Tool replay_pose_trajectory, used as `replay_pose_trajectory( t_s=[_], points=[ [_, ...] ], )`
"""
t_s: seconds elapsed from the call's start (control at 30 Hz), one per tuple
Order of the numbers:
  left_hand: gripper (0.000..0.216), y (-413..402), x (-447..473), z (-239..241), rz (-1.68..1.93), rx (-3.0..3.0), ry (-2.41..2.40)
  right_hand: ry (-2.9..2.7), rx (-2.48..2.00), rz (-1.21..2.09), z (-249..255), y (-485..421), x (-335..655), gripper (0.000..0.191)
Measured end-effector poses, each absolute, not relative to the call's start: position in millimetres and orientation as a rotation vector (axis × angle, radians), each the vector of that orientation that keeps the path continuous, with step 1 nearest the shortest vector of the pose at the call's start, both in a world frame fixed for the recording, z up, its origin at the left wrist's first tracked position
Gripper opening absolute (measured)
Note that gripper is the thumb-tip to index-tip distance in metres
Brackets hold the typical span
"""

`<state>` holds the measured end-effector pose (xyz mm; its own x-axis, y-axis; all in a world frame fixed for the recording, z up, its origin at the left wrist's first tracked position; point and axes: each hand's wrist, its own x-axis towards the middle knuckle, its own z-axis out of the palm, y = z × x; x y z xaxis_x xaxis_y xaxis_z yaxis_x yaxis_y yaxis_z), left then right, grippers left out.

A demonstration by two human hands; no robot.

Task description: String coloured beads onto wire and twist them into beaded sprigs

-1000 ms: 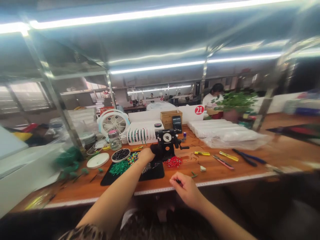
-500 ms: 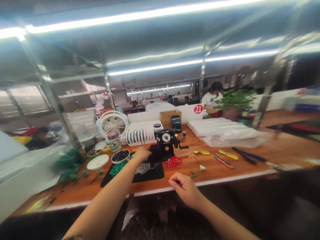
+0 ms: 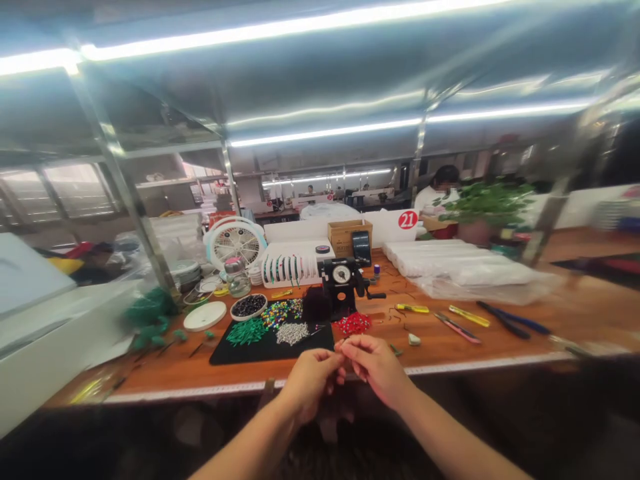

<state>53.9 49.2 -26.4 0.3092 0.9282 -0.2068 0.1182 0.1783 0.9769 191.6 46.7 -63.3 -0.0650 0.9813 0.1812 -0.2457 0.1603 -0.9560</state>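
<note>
Head view: my left hand (image 3: 313, 380) and right hand (image 3: 377, 367) meet at the front edge of the table (image 3: 435, 353), fingertips pinched together; I cannot tell what, if anything, lies between them. For good control, I should steady both wrists and pinch lightly. Near my left hand, the silvery pieces (image 3: 293, 333) form a loose heap toward the right edge of the black mat (image 3: 280, 353); single shapes are too small to tell.
</note>
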Motion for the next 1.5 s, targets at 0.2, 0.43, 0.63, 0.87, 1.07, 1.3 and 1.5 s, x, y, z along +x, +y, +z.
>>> replay_pose_trajectory(
  t_s=[0.2, 0.43, 0.63, 0.87, 1.07, 1.3, 1.5],
  points=[
    [0.022, 25.7, 41.6, -35.6, 0.726, 1.006, 0.994, -1.235, -0.941, 1.184, -62.2, 42.4, 192.4, 0.028],
    [0.025, 19.9, 40.0, -40.0, 0.628, 0.912, 1.011, -1.28, -1.017, 1.189, -58.7, 42.8, 189.4, 0.029],
    [0.022, 15.3, 44.8, -43.5, 0.618, 0.928, 1.003, -1.284, -1.035, 1.193, -57.2, 41.2, 187.5, 0.027],
    [0.023, 9.2, 44.3, -46.0, 0.58, 0.96, 0.959, -1.277, -1.059, 1.201, -57.7, 42.6, 186.1, 0.027],
    [0.021, 10.8, 46.2, -46.6, 0.855, 0.75, 0.904, -1.298, -0.971, 1.23, -61.6, 46.3, 190.3, 0.029],
    [0.01, 21.3, 50.0, -40.5, 1.111, 0.384, 0.908, -1.296, -0.903, 1.307, -61.2, 44.8, 195.5, 0.027],
    [0.009, 25.3, 51.2, -46.0, 1.093, 0.33, 0.791, -1.479, -0.971, 0.994, -52.2, 32.2, 187.6, 0.018]
  ],
)
